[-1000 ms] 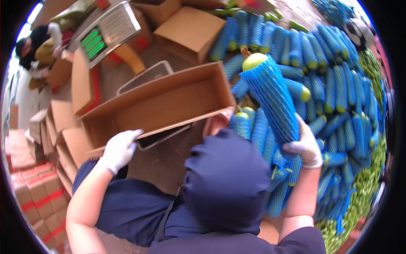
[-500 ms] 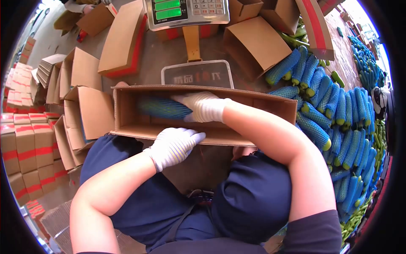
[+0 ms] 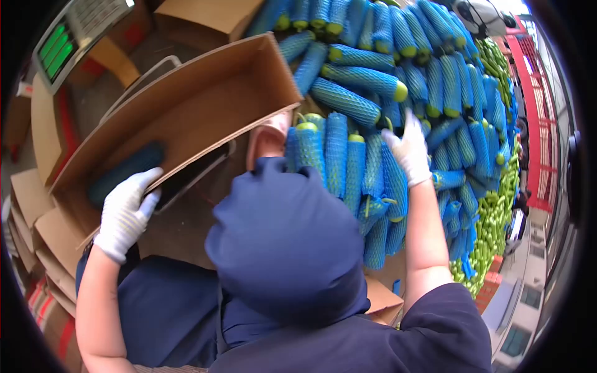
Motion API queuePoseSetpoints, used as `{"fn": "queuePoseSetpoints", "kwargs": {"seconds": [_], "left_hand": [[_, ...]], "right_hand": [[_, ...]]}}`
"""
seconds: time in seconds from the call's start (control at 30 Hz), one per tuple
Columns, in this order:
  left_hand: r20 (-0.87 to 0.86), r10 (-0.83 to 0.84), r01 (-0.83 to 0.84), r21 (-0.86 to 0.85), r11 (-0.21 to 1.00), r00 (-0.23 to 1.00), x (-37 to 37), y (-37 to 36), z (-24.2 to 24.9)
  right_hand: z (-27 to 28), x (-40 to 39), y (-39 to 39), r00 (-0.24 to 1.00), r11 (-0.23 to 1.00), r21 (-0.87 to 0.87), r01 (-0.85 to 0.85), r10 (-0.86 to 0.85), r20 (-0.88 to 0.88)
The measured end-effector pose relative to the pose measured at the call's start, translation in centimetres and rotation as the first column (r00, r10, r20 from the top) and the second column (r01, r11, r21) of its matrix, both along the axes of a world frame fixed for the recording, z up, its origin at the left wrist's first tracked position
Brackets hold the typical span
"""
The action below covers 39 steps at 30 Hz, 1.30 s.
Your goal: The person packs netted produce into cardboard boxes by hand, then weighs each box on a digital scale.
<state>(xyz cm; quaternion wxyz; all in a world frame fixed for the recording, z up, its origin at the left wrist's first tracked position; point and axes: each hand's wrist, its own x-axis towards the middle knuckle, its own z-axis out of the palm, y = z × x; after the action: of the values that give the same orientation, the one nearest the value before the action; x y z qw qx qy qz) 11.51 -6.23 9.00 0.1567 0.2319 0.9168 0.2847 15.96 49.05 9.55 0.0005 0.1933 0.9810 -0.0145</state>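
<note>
My left hand (image 3: 126, 214) in a striped white glove grips the near rim of a long cardboard box (image 3: 205, 102), thumb and fingers on either side of the edge. Inside the box, at its left end, lies one long green vegetable in a blue mesh sleeve (image 3: 127, 171). Off to the right, my gloved right hand (image 3: 410, 149) reaches over a pile of these sleeved vegetables (image 3: 357, 99), thumb and fingers apart, nothing held. Just below its thumb are more sleeved vegetables (image 3: 336, 152) standing side by side.
A scale display (image 3: 56, 50) with green digits stands at upper left. Unsleeved green vegetables (image 3: 491, 242) are heaped at far right. Other cardboard boxes (image 3: 202, 15) sit behind and at left. My knee (image 3: 286, 230) rises between the box and the pile.
My right hand has let go of the sleeved vegetable in the box and swung right to the pile. My left hand has come onto the box rim. The view has turned right.
</note>
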Motion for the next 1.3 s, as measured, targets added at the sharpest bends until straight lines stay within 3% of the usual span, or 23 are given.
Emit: {"fn": "queuePoseSetpoints", "kwargs": {"seconds": [0.07, 0.1, 0.17, 0.23, 0.3, 0.37, 0.47, 0.53, 0.63, 0.7, 0.77, 0.8, 0.87, 0.9, 0.97, 1.03, 1.07, 1.1, 1.17, 1.23, 1.27, 1.3], "left_hand": [[0.153, 0.026, -0.031, 0.029, 0.999, 0.988, -0.3, 0.2, 1.0], [0.15, 0.01, -0.013, 0.023, 1.0, 0.989, -0.4, 0.6, 1.3], [0.209, 0.091, -0.108, 0.072, 0.992, 0.974, -0.7, 1.4, 2.0], [0.249, 0.117, -0.137, 0.065, 0.988, 0.962, -1.1, 2.3, 3.1], [0.327, 0.195, -0.237, 0.094, 0.967, 0.925, -1.4, 2.8, 3.9], [0.246, 0.158, -0.186, 0.096, 0.978, 0.956, -1.6, 2.9, 4.4], [0.178, 0.177, -0.205, 0.156, 0.966, 0.968, -1.7, 2.5, 4.3], [0.187, 0.136, -0.153, 0.085, 0.985, 0.973, -1.9, 3.8, 5.3], [0.178, -0.051, 0.068, -0.092, 0.993, 0.983, -2.2, 3.9, 5.4], [0.265, -0.119, 0.173, -0.187, 0.967, 0.957, -1.8, 3.5, 4.9], [0.236, -0.116, 0.18, -0.271, 0.946, 0.965, -0.9, 2.7, 4.0], [0.228, -0.09, 0.159, -0.307, 0.938, 0.969, -0.5, 2.7, 4.2], [0.086, -0.082, 0.103, -0.278, 0.955, 0.993, 0.4, 2.1, 3.3], [0.045, -0.073, 0.083, -0.273, 0.958, 0.996, 0.8, 1.9, 2.8], [-0.033, -0.046, 0.034, -0.301, 0.953, 0.998, 1.3, 1.6, 1.3], [-0.102, 0.001, -0.027, -0.258, 0.966, 0.995, 1.6, 1.0, -0.2], [-0.097, 0.008, -0.033, -0.257, 0.966, 0.995, 1.4, 1.0, -0.2], [-0.023, 0.022, -0.027, -0.276, 0.961, 1.0, 1.1, 1.1, 0.2], [0.076, 0.017, 0.005, -0.281, 0.96, 0.997, 0.5, 1.3, 0.6], [0.041, 0.044, -0.029, -0.319, 0.947, 0.998, 0.0, 1.7, 0.7], [-0.053, 0.026, -0.036, -0.184, 0.982, 0.998, -0.1, 1.1, 0.5], [-0.022, 0.015, -0.018, -0.145, 0.989, 1.0, -0.3, 0.9, 0.5]], "right_hand": [[-3.6, 7.0, 3.6, 0.955, 0.949, -0.145, 0.279, -0.259, 0.145], [-6.3, 10.0, 4.9, 0.928, 0.927, -0.129, 0.352, -0.328, 0.176], [-6.2, 11.6, 2.9, 0.917, 0.931, -0.032, 0.365, -0.353, 0.188], [-7.6, 11.1, 5.4, 0.877, 0.858, -0.184, 0.48, -0.463, 0.128], [-9.1, 10.5, 10.1, 0.904, 0.846, -0.328, 0.42, -0.358, 0.233], [-7.9, 9.4, 12.2, 0.92, 0.834, -0.418, 0.36, -0.243, 0.307], [-1.5, 7.0, 9.0, 0.951, 0.512, -0.81, 0.285, -0.258, 0.172], [3.8, 4.6, 5.4, 0.991, 0.507, -0.855, 0.105, -0.128, 0.045], [9.5, 0.2, -2.0, 0.987, 0.269, -0.955, -0.123, -0.069, -0.147], [11.3, -2.8, -6.7, 0.953, 0.089, -0.949, -0.303, 0.004, -0.303], [13.0, -6.7, -13.3, 0.883, 0.182, -0.873, -0.452, 0.229, -0.41], [13.2, -8.6, -15.5, 0.61, 0.234, -0.611, -0.756, 0.59, -0.529], [11.5, -12.5, -22.0, 0.533, 0.194, -0.561, -0.805, 0.653, -0.538], [9.7, -13.7, -24.9, 0.401, 0.15, -0.446, -0.883, 0.735, -0.547], [5.5, -16.0, -28.7, 0.321, 0.183, -0.452, -0.873, 0.913, -0.251], [2.0, -17.6, -31.2, 0.263, 0.303, -0.385, -0.872, 0.953, 0.153], [-0.8, -17.8, -31.6, 0.244, 0.298, -0.285, -0.911, 0.946, 0.212], [-2.0, -17.5, -32.4, 0.24, 0.26, -0.139, -0.956, 0.96, 0.145], [-4.1, -17.2, -32.7, 0.364, 0.385, -0.165, -0.908, 0.92, 0.142], [0.3, -16.7, -30.3, 0.316, 0.269, -0.237, -0.934, 0.929, -0.193], [3.2, -16.0, -28.4, 0.4, 0.302, -0.314, -0.9, 0.859, -0.319], [5.2, -15.3, -26.3, 0.479, 0.328, -0.378, -0.866, 0.762, -0.435]]}}
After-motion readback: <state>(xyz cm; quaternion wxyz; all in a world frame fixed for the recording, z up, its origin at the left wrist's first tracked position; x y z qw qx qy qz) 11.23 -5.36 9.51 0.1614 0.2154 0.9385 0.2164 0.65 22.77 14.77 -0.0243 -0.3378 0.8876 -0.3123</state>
